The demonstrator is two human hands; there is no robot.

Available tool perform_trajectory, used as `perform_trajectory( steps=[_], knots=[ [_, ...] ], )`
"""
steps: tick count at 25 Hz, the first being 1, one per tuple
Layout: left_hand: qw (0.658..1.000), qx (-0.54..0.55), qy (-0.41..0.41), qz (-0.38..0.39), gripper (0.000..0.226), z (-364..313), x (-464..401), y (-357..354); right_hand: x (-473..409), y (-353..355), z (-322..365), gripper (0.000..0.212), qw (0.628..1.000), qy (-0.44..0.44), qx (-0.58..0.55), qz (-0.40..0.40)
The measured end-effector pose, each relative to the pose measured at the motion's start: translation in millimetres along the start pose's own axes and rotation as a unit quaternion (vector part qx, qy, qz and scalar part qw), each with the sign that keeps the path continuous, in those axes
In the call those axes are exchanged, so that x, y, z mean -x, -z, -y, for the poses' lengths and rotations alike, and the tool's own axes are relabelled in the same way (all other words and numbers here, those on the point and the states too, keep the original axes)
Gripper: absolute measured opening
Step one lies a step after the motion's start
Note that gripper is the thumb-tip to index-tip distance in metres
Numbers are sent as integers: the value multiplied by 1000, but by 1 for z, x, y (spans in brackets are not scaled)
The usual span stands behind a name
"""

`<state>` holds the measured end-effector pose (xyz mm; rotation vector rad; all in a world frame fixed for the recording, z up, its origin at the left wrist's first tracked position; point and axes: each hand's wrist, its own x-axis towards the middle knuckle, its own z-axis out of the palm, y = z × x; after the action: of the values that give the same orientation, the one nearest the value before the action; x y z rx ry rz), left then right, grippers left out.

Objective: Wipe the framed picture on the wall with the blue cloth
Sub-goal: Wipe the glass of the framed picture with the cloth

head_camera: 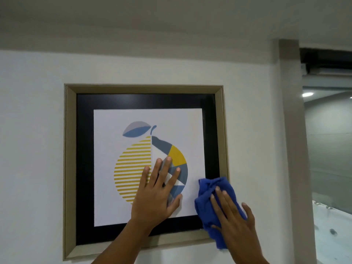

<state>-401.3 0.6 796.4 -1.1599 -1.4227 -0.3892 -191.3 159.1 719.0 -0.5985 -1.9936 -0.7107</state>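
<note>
Hidden and cut-off parts

The left hand (155, 195) covered the lower middle of the picture (133, 119), hiding part of the fruit design. The cloth (213, 204) and right hand (231, 216) hid the frame's near right corner. Both forearms ran off the bottom edge; the far right room was blurred.

The light here is soft and even, a bit dim, and my wall (38, 149) reads pale grey-blue. A ceiling lamp (307, 94) glows through the opening on the right. Faint glare streaks the glass (144, 101) along the dark top border. My left hand (158, 193) casts a small shadow. Everything looks slightly soft, and straight edges bow near the corners.
</note>
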Motion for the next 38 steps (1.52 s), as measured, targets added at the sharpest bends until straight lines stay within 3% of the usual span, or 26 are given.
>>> perform_trajectory(
  steps=[2, 7, 11, 16, 20, 22, 25, 32, 35, 38],
  knots=[
    [1000, -2, -2, 1, 75, 0, -1, -1, -17, 9, -7, 69, 999, -22, -33, 9],
    [1000, -14, -3, -25, 75, 0, 0, -7, -153, 50, -7, 76, 988, -79, -85, -104],
    [999, -27, -9, -37, 69, 2, 1, -11, -243, 83, -4, 80, 979, -118, -96, -138],
    [1000, -15, -2, -22, 77, -2, 3, -7, -163, 51, 20, 76, 970, -128, -135, -157],
    [1000, 6, 4, -16, 76, -2, 1, -2, -12, -12, 67, 75, 980, -146, -119, -66],
    [1000, 10, 3, -18, 73, -4, 0, 0, 17, -24, 67, 74, 983, -144, -115, -25],
    [1000, 14, 8, -23, 72, -4, 2, -2, -23, -4, 51, 73, 986, -115, -121, -27],
    [1000, 0, 5, -13, 72, -5, 6, -5, -218, 75, -6, 73, 984, -97, -101, -107],
    [1000, 3, 3, -16, 71, -5, 5, -5, -202, 64, 7, 70, 977, -122, -100, -142],
    [1000, 7, 4, -6, 73, -5, 5, -4, -111, 29, 42, 74, 974, -137, -152, -100]
  ],
)
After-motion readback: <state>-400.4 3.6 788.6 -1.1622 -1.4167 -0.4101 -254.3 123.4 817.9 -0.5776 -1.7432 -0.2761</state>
